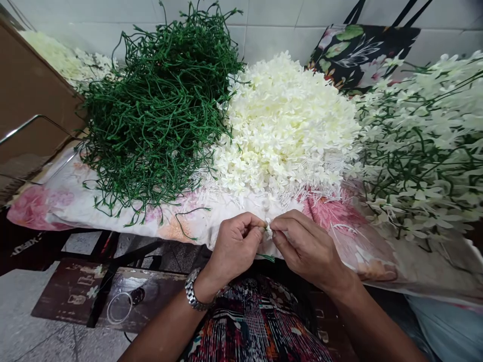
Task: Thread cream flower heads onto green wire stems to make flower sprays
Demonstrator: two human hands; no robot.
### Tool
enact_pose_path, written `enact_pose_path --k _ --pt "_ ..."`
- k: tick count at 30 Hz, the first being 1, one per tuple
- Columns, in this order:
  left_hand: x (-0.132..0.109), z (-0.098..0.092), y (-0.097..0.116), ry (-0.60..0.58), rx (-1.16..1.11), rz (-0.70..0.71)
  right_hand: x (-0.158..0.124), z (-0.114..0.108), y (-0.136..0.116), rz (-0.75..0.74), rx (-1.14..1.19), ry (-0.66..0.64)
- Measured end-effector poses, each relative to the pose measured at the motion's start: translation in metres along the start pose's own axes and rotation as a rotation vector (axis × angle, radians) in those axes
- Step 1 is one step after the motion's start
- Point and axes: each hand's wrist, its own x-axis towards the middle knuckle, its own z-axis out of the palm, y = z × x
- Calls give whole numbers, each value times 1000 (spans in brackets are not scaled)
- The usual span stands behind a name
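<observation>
Pinching 1 flower (267, 227) between left hand (236, 246) and right hand (307, 249), both clenched on it. Noting stem (266, 257) below left hand; stem pile (158, 105) and flower pile (287, 125) beyond.

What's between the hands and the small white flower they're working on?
Nothing visible. The left hand and right hand both pinch the white flower directly at their fingertips. A green stem pokes out just below, beside the left hand.

matt plastic stems (158, 105), shiny metal watch (193, 291)
</observation>
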Motion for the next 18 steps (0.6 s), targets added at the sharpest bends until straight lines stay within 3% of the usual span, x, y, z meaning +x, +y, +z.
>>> enact_pose_path --k 18 --pt "3 2 -1 31 169 40 -3 5 7 -34 48 -71"
